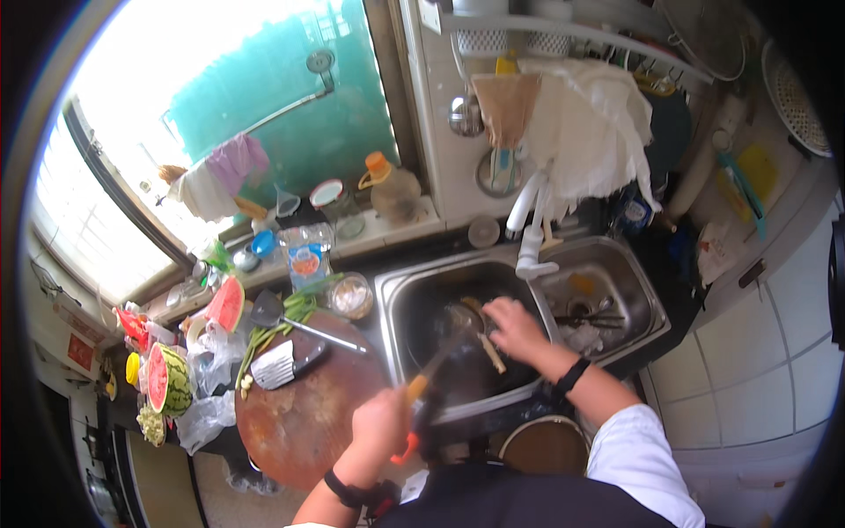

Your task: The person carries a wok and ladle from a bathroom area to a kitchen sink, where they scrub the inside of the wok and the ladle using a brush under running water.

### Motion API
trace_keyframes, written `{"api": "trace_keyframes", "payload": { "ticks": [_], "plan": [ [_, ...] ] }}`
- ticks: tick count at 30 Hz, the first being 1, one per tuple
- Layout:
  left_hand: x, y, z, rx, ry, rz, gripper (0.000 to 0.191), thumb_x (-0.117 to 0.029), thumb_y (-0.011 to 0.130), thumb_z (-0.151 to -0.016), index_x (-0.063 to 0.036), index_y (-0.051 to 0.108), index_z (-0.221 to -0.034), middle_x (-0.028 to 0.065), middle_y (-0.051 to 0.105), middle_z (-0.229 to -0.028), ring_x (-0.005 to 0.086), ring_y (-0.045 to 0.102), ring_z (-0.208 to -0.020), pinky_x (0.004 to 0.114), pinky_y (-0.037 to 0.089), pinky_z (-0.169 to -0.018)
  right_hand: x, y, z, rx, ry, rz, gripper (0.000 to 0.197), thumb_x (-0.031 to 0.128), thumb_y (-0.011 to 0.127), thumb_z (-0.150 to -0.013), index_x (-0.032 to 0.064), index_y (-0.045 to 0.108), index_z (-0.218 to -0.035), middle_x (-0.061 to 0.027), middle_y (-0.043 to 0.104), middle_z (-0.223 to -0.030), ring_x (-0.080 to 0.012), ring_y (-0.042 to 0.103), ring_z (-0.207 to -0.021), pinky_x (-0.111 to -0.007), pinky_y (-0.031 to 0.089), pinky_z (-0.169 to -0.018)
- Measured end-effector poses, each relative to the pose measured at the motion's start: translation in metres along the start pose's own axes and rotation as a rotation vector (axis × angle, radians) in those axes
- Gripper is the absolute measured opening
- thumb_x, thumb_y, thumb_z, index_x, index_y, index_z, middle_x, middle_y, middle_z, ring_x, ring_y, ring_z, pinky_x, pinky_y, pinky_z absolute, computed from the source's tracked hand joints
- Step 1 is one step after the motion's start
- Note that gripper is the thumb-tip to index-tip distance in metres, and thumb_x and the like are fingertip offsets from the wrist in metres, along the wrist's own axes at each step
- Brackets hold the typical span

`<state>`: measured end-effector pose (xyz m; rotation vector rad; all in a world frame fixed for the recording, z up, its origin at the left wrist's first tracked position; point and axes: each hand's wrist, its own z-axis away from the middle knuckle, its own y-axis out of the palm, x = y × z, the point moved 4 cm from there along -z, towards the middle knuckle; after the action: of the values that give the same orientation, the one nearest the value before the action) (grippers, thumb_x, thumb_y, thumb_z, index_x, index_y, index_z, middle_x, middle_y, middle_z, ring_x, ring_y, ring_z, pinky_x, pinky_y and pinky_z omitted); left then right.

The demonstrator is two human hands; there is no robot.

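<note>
My left hand (381,419) is closed around a long handle at the near left corner of the left sink basin (389,310). Yellow shows on the handle (417,388) just past my fingers, and an orange-red part lies below them. Its far end reaches over the basin and is blurred. Inside the basin sits a dark, rounded vessel (422,317), probably a wok. Above it is my right hand (518,330), fingers bent. Beside those fingers lies a light wooden stick (492,353); whether they grip anything is hidden by blur.
Left of the sink, a round chopping board (310,422) holds a cleaver (287,363), a spatula (330,335) and green onions (300,307). Cut watermelon (168,379) stands farther left. A white faucet (533,254) rises behind the basins. The right basin (634,284) contains utensils.
</note>
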<state>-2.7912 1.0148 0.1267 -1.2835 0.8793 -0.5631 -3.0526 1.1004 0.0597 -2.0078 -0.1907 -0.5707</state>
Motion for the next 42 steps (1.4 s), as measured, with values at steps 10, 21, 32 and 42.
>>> {"api": "trace_keyframes", "payload": {
  "ticks": [10,21,32,42],
  "plan": [
    [-0.011,-0.013,-0.012,-0.046,0.163,-0.105,0.023,-0.021,0.062,-0.071,-0.0117,0.060,-0.092,0.0067,0.057,-0.071,0.0259,0.059,-0.064,0.036,0.048,-0.056,0.024,0.046,0.012,0.455,-0.163,0.176,0.026,0.012,0.059,-0.070,0.0086,0.051,-0.095,-0.0092,0.053,-0.098,-0.0281,0.053,-0.088,-0.039,0.045,-0.072],
    [0.001,-0.045,0.015,-0.409,0.181,0.253,0.041,-0.009,0.055,-0.075,-0.0135,0.051,-0.116,0.0071,0.051,-0.071,0.0255,0.055,-0.056,0.037,0.045,-0.048,0.065,-0.042,0.012,-0.295,-0.056,0.097,0.060,0.001,0.056,-0.074,0.0030,0.034,-0.130,-0.0184,0.026,-0.138,-0.0358,0.026,-0.127,-0.041,0.022,-0.104],
    [0.035,0.012,0.027,-0.385,0.129,0.460,0.042,-0.018,0.055,-0.081,-0.0113,0.047,-0.121,0.0094,0.053,-0.076,0.0272,0.056,-0.059,0.037,0.046,-0.052,0.048,-0.022,0.043,-0.342,0.135,0.192,0.056,0.001,0.053,-0.076,0.0009,0.033,-0.128,-0.0196,0.024,-0.138,-0.0361,0.025,-0.127,-0.043,0.021,-0.104],
    [0.180,-0.010,0.139,-0.630,-0.391,0.387,0.019,-0.019,0.061,-0.076,-0.0030,0.058,-0.087,0.0166,0.059,-0.076,0.0350,0.058,-0.070,0.039,0.047,-0.060,0.048,0.004,0.055,-0.186,0.202,0.183,0.052,0.002,0.055,-0.076,0.0022,0.039,-0.125,-0.0190,0.027,-0.137,-0.0373,0.028,-0.124,-0.042,0.025,-0.101]
  ]
}}
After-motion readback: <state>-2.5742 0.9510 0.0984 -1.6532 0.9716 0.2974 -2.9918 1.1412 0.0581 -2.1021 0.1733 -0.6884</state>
